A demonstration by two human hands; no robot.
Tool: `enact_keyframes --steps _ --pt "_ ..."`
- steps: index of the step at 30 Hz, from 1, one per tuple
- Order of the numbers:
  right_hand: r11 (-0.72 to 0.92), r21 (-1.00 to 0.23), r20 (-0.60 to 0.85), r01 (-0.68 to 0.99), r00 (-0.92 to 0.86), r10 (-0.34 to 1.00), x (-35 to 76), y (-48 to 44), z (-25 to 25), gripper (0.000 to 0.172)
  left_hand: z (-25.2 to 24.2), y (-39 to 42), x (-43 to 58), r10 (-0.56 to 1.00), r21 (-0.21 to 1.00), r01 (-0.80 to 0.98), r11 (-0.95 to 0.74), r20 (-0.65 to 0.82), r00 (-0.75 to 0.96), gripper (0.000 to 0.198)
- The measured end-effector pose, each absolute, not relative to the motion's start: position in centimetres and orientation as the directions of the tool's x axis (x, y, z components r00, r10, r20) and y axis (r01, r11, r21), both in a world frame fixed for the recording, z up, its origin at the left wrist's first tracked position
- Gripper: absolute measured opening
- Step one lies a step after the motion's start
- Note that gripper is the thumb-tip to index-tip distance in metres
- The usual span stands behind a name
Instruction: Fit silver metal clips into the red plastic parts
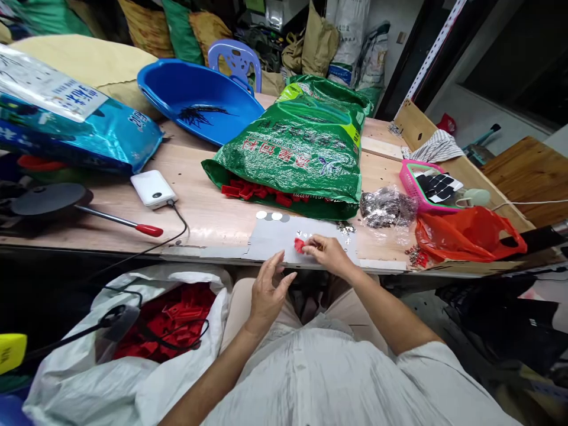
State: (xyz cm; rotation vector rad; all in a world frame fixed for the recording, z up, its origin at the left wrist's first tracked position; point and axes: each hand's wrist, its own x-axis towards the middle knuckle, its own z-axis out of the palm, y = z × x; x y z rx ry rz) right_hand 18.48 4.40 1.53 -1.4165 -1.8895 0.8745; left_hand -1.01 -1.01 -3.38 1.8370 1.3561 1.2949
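Observation:
Over the grey mat (266, 239) at the table's front edge, my right hand (326, 251) pinches a small red plastic piece (299, 245) between thumb and fingertips. My left hand (268, 290) hovers just in front of the table edge, its fingers apart and nothing in them. Small metal pieces (347, 229) lie on the mat's right side, and a few more sit behind the red piece. Several round discs (276, 217) line the mat's back edge. Beyond it, red plastic pieces (257, 191) spill from the mouth of a large green bag (302, 142).
A white sack (146, 378) of red parts stands at the lower left. On the table are a white power bank (154, 189) with a cable, a blue basin (199, 94), a clear bag of metal parts (387, 207), a pink basket (410, 183) and an orange-red bag (465, 236).

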Motion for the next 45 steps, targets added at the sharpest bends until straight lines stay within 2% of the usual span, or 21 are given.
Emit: enact_keyframes --steps 2,5,8,11,13,15,18,21,24,30,34,39,45 --pt "0.157 -0.875 0.022 0.458 -0.286 0.958 17.3 2.2 1.4 0.023 -3.4 -1.0 -0.3 0.905 0.809 0.415 -0.416 0.412 0.104 0.054" --pt "0.084 -0.923 -0.02 0.377 -0.264 0.964 15.8 0.0 1.2 0.023 -3.7 -1.2 0.5 0.868 0.749 0.446 -0.49 0.468 0.167 0.043" --pt "0.043 -0.942 -0.046 0.334 -0.253 0.966 15.2 -0.6 1.3 0.025 -4.0 -1.5 0.8 0.876 0.773 0.422 -0.474 0.464 0.135 0.035" --pt "0.048 -0.956 -0.066 0.288 -0.374 0.925 15.7 0.5 1.7 0.028 -3.7 -1.5 0.6 0.94 0.888 0.314 -0.337 0.335 0.062 0.03" --pt "0.073 -0.947 -0.049 0.313 -0.364 0.93 16.8 1.7 2.1 0.028 -3.3 -1.5 0.4 0.984 0.974 0.143 -0.177 0.175 0.028 0.03" --pt "0.104 -0.887 0.002 0.45 -0.221 0.975 18.7 3.0 2.4 0.022 -2.7 -1.5 0.1 0.999 0.996 -0.084 -0.01 0.013 0.034 0.035" --pt "0.057 -0.715 0.047 0.697 -0.033 0.998 22.8 4.1 2.6 0.013 -1.7 -1.6 -0.3 0.99 0.932 -0.335 0.14 -0.127 0.06 0.042" --pt "-0.079 -0.548 0.036 0.833 0.118 0.992 26.7 4.0 2.3 0.013 -1.0 -1.6 -0.6 0.978 0.875 -0.438 0.207 -0.194 0.076 0.045" --pt "-0.174 -0.46 -0.001 0.871 0.196 0.981 28.8 3.3 1.6 0.013 -0.6 -1.5 -0.5 0.965 0.841 -0.474 0.261 -0.231 0.122 0.045" --pt "-0.124 -0.429 0.041 0.895 0.156 0.987 28.1 3.4 0.3 0.011 -0.5 -1.5 0.4 0.961 0.831 -0.483 0.275 -0.247 0.122 0.044" --pt "-0.112 -0.364 0.036 0.925 0.134 0.99 27.3 3.7 -0.3 0.017 -0.5 -2.0 0.3 0.969 0.826 -0.51 0.241 -0.232 0.083 0.042" --pt "-0.061 -0.273 0.06 0.96 0.08 0.995 28.4 3.7 -1.7 0.029 -0.8 -2.6 0.0 0.967 0.754 -0.609 0.246 -0.238 0.095 0.05" --pt "-0.01 -0.268 0.089 0.963 0.035 0.995 29.7 3.7 -3.3 0.036 -1.2 -2.8 0.0 0.962 0.711 -0.651 0.265 -0.245 0.123 0.056"
